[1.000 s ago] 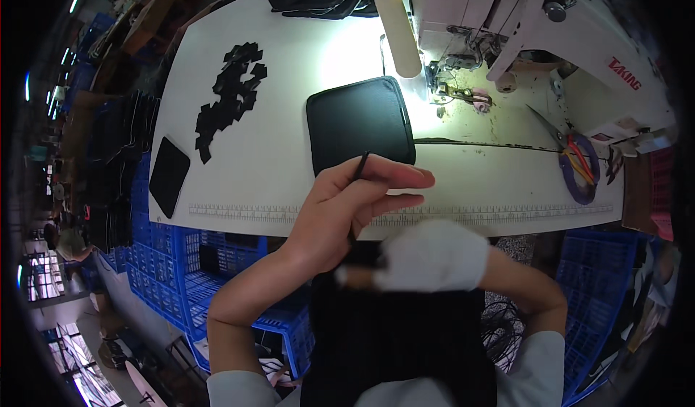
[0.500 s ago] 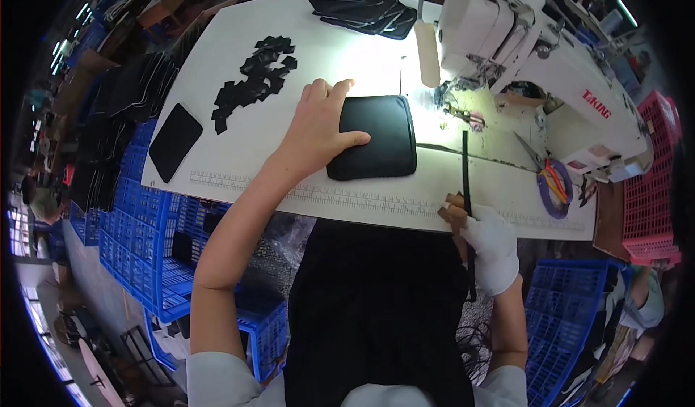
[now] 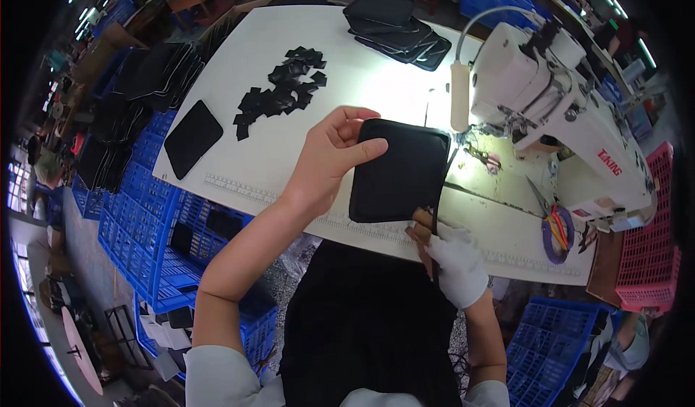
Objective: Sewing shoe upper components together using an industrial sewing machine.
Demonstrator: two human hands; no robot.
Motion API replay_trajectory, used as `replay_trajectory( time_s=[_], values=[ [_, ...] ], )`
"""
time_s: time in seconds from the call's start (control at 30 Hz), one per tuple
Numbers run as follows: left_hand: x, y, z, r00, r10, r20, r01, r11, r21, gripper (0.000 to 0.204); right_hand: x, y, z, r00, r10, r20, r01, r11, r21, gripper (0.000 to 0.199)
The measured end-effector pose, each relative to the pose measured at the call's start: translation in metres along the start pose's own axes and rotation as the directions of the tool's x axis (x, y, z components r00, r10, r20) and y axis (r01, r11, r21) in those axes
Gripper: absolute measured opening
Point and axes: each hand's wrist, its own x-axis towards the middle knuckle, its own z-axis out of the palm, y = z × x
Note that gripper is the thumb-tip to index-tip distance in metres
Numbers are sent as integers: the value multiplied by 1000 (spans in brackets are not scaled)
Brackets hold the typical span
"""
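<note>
Left of the sewing machine (image 3: 572, 128), and nearer the person, the left hand (image 3: 326, 161) grips a square black panel (image 3: 398, 179) by its upper left corner, thumb on top and fingers curled behind. The gloved right hand (image 3: 460, 266), on the person's side of the sewing machine, has its fingers drawn together on a narrow black strip (image 3: 439, 197) along the panel's right edge. Small black pieces (image 3: 279, 92) lie on the desk (image 3: 246, 164), well left of the sewing machine.
</note>
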Motion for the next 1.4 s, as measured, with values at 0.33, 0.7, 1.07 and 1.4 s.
replay_trajectory(
  time_s=[0.33,0.7,1.07,1.4],
  values=[
    [34,-8,-25,991,5,-131,13,990,142,15,7,-4,-16,999,31,41,-36,991,130,31],
    [215,60,-15,886,364,-288,-272,910,314,69,-17,21,-23,977,195,-89,-198,980,-23,32],
    [51,-5,-168,751,659,40,-289,274,917,52,-37,23,-25,978,210,-6,-208,966,-153,33],
    [0,8,-414,817,542,-198,340,-174,924,45,-34,31,-17,961,199,-192,-163,968,188,20]
  ],
)
